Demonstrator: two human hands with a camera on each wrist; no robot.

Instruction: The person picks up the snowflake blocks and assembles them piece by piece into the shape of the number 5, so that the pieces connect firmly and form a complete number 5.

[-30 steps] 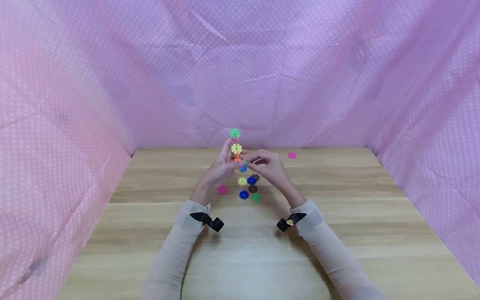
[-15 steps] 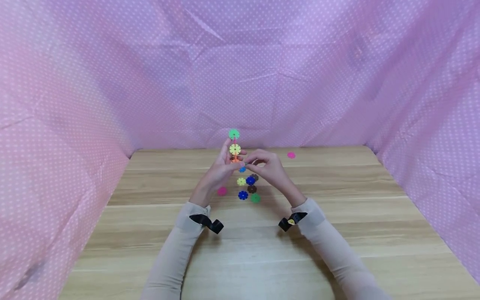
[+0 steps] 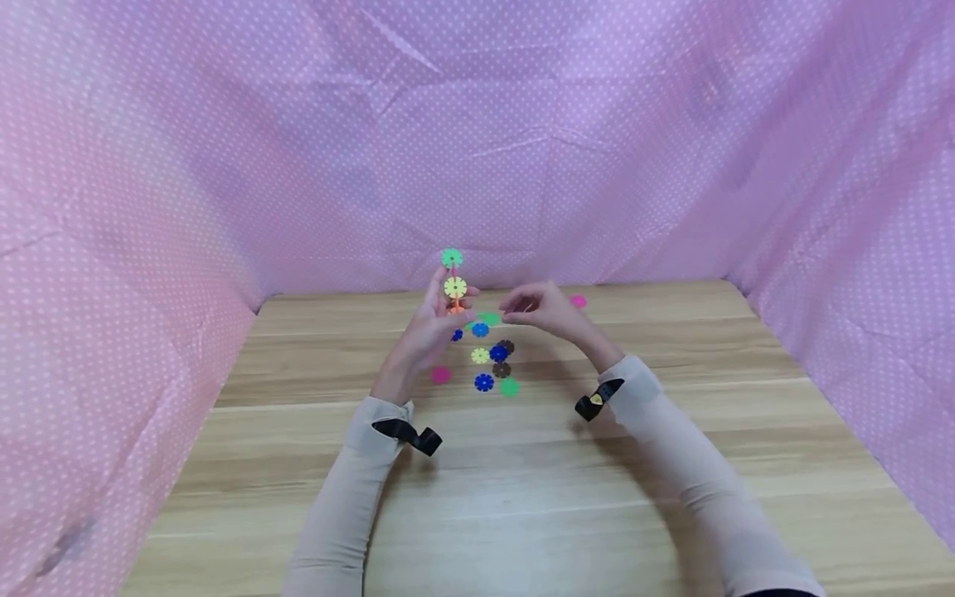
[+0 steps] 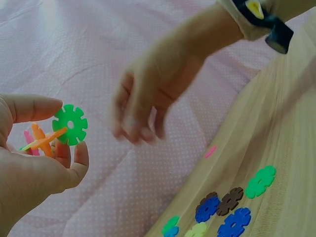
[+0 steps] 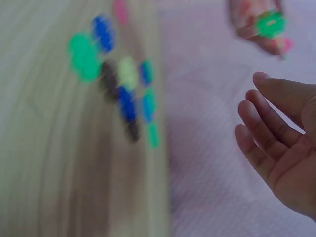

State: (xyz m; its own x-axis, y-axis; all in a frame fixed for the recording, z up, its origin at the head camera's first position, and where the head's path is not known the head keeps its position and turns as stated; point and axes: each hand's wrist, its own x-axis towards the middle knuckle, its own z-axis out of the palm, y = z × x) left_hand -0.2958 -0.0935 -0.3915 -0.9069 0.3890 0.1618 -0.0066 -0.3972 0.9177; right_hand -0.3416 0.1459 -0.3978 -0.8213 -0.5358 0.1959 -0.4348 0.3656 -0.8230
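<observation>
My left hand (image 3: 424, 336) holds a chain of slotted plastic snowflake discs above the table. In the head view a green disc (image 3: 452, 258) tops the chain, with a yellow disc (image 3: 455, 288) below it and pink and orange ones edge-on between. Seen from the left wrist, another green disc (image 4: 76, 133) slots into an orange disc (image 4: 42, 140), and my thumb and fingers pinch the green one. My right hand (image 3: 550, 315) hovers apart to the right, holding nothing. Its fingers are loosely bent (image 5: 266, 123) in the right wrist view.
Several loose discs lie on the wooden table (image 3: 477, 514) below the hands: a yellow disc (image 3: 480, 356), a dark blue disc (image 3: 484, 382), a brown disc (image 3: 502, 370), a green disc (image 3: 511, 388) and a pink disc (image 3: 441, 375). Pink dotted cloth (image 3: 477, 166) hangs around the table.
My right hand has let go of the green disc at the chain's lower end and moved away to the right. My left hand has shifted slightly left and up with the chain.
</observation>
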